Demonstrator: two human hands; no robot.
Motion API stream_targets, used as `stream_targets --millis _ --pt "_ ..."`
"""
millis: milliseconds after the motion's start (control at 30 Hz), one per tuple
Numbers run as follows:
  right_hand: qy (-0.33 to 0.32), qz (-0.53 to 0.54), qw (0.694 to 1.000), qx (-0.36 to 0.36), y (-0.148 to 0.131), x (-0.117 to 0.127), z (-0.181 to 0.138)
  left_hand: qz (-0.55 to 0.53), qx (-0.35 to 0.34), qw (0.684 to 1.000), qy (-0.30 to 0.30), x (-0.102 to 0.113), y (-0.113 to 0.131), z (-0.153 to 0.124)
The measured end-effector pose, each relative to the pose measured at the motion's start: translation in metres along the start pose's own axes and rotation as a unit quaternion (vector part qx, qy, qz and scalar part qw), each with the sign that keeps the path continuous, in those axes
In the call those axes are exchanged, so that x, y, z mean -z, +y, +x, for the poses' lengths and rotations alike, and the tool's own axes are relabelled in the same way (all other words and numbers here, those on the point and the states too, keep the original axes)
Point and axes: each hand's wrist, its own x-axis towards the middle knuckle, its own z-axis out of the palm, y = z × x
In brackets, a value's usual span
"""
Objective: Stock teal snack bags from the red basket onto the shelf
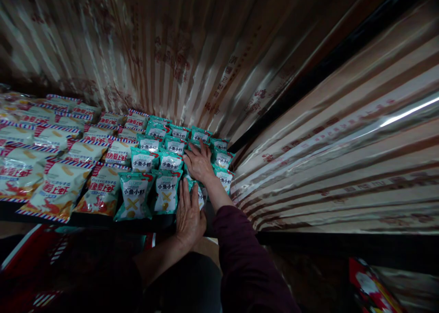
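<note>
Several teal snack bags (135, 195) stand in rows at the right end of a dark shelf. My left hand (190, 217) lies with stretched fingers against the front bag (202, 196) of one column, partly covering it. Farther back, my right hand (199, 163) rests on top of the bags of that same column, its fingers extended toward a rear bag (201, 134). Neither hand is wrapped round a bag. The bags under the right palm are mostly hidden.
White snack bags with striped edges (103, 188) fill the shelf to the left. Pleated printed sheeting (192, 52) hangs behind and on the right, with a dark post (295, 98) between. Below left is a red basket (24, 249); a red package (372, 285) lies low right.
</note>
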Motion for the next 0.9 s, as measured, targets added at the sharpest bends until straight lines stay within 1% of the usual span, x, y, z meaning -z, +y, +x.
stream_targets --millis 167,267,400,567,733,900 --pt "0.019 -0.009 1.000 0.005 0.010 0.001 -0.008 -0.014 0.026 1.000 -0.005 -0.004 0.002 0.002" --pt "0.022 -0.024 0.999 0.000 0.015 0.003 -0.011 -0.026 0.026 0.999 -0.004 -0.006 0.003 0.003" --pt "0.000 -0.020 1.000 -0.004 0.016 0.003 -0.012 -0.026 0.020 0.999 0.001 -0.008 0.002 0.002" --pt "-0.015 -0.009 1.000 -0.002 0.014 0.004 -0.010 -0.048 0.041 0.998 0.028 -0.013 -0.006 0.008" --pt "-0.013 0.003 1.000 -0.017 0.014 0.003 -0.007 -0.049 0.033 0.998 0.037 -0.016 -0.011 0.013" --pt "0.023 0.047 0.998 -0.029 0.016 0.000 -0.010 -0.023 -0.003 0.999 0.047 -0.014 -0.011 0.009"
